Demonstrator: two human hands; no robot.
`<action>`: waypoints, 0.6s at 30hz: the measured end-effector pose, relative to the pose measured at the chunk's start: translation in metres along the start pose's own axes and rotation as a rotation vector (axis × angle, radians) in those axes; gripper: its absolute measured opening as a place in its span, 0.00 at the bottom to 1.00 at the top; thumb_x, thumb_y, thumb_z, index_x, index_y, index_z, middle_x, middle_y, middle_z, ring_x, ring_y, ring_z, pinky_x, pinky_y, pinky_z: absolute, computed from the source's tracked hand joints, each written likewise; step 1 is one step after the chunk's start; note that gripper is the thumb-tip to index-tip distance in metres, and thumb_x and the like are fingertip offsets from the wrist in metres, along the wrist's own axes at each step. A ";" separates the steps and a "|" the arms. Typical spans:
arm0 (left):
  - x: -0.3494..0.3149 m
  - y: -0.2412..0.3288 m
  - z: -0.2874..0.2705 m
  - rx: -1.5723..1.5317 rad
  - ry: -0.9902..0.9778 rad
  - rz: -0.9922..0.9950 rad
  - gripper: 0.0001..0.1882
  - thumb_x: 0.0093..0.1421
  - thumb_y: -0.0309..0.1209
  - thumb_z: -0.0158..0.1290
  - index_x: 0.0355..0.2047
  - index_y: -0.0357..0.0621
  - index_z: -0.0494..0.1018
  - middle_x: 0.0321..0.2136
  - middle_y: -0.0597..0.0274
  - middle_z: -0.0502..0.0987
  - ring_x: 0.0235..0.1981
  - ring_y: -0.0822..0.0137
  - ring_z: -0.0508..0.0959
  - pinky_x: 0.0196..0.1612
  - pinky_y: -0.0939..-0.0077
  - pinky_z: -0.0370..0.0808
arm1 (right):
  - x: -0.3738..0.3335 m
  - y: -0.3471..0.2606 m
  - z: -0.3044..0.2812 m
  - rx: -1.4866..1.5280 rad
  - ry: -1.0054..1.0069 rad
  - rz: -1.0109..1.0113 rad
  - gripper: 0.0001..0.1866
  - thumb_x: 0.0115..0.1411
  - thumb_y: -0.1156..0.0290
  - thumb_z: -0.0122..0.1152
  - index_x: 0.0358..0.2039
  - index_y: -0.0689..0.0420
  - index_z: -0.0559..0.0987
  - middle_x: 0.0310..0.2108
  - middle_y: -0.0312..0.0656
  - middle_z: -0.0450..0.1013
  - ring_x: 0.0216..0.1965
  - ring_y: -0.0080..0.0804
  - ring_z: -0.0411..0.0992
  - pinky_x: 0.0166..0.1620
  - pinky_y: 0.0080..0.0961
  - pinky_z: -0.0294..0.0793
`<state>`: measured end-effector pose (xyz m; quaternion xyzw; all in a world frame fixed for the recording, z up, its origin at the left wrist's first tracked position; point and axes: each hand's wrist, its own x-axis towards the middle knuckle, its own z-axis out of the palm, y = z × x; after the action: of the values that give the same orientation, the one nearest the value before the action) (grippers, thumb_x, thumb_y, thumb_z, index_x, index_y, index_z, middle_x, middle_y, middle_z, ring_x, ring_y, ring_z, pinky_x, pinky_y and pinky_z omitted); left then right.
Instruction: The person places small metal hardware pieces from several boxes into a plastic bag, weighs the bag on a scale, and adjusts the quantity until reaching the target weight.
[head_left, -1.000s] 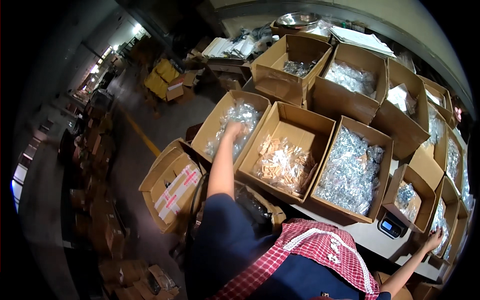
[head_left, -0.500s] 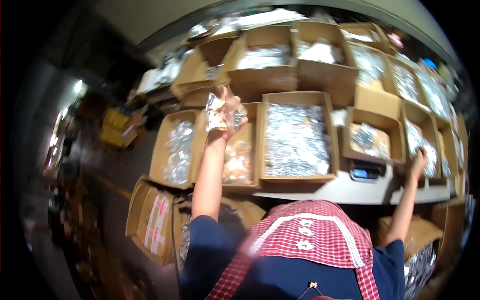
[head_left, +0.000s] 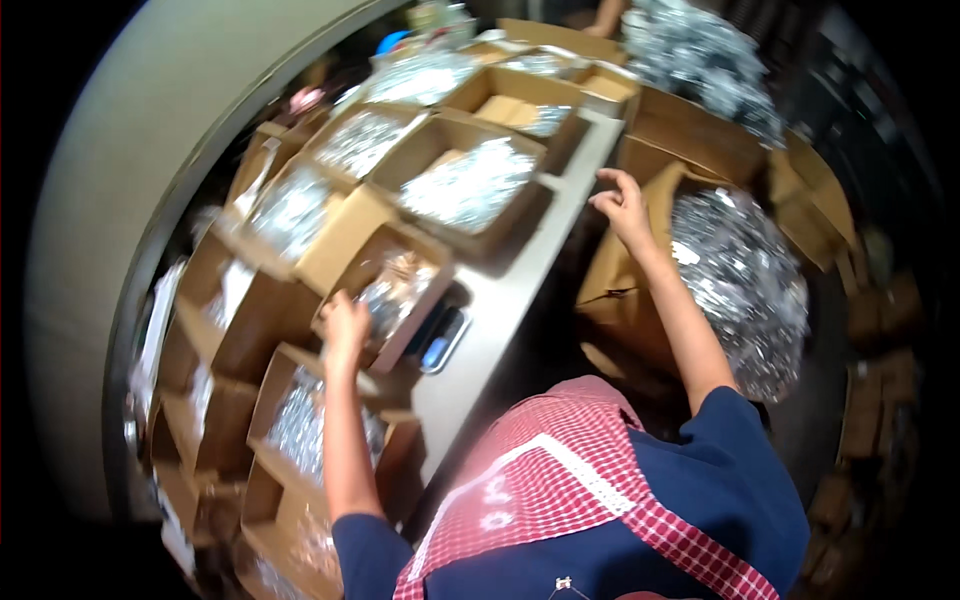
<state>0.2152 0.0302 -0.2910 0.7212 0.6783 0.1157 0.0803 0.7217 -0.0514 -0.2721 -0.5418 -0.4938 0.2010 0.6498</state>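
Observation:
My left hand (head_left: 347,325) is at the side wall of a small cardboard box (head_left: 428,292). Its fingers are blurred, so their grip does not show. Small clear packets (head_left: 390,288), some silvery and some copper-toned, lie inside that box, which stands on a scale (head_left: 445,340) with a blue display. Over on the right, my right hand (head_left: 622,205) hangs in the air past the table edge. Its fingers are curved and apart, with nothing visible between them. The nearest thing below it is a large carton (head_left: 640,270).
Open cardboard boxes of silvery packets (head_left: 470,185) crowd the white table (head_left: 490,310). A large clear bag of shiny pieces (head_left: 740,290) bulges beside the carton at right. Another silvery heap (head_left: 700,60) stands at the far right, near another person's arm (head_left: 606,18).
The view has swung to the right. My left hand has come from the left boxes to the box on the scale, its packets no longer visible in it. My right hand has left a packet box.

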 end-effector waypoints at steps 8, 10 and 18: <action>-0.113 0.087 -0.052 -0.370 0.451 0.193 0.19 0.59 0.24 0.52 0.51 0.38 0.69 0.60 0.47 0.61 0.61 0.49 0.62 0.62 0.58 0.59 | -0.009 0.020 -0.289 -1.373 0.397 0.668 0.40 0.48 0.67 0.64 0.60 0.55 0.58 0.63 0.52 0.52 0.64 0.57 0.52 0.59 0.60 0.58; -0.141 0.071 -0.055 -0.397 0.504 0.113 0.18 0.60 0.24 0.51 0.52 0.37 0.69 0.58 0.48 0.64 0.60 0.50 0.64 0.62 0.59 0.60 | -0.002 0.036 -0.320 -1.467 0.333 0.791 0.45 0.47 0.62 0.67 0.63 0.56 0.56 0.66 0.53 0.48 0.65 0.59 0.51 0.60 0.61 0.57; -0.302 0.044 -0.058 -0.801 0.715 -0.455 0.22 0.68 0.25 0.42 0.61 0.38 0.58 0.55 0.50 0.68 0.52 0.62 0.72 0.52 0.70 0.70 | 0.054 0.106 -0.410 -1.086 -0.032 0.610 0.50 0.36 0.52 0.73 0.61 0.57 0.66 0.57 0.55 0.68 0.59 0.48 0.65 0.61 0.38 0.63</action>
<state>0.2249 -0.2764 -0.2405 0.3868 0.7045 0.5794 0.1355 1.1265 -0.1808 -0.3142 -0.9085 -0.3583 0.1058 0.1874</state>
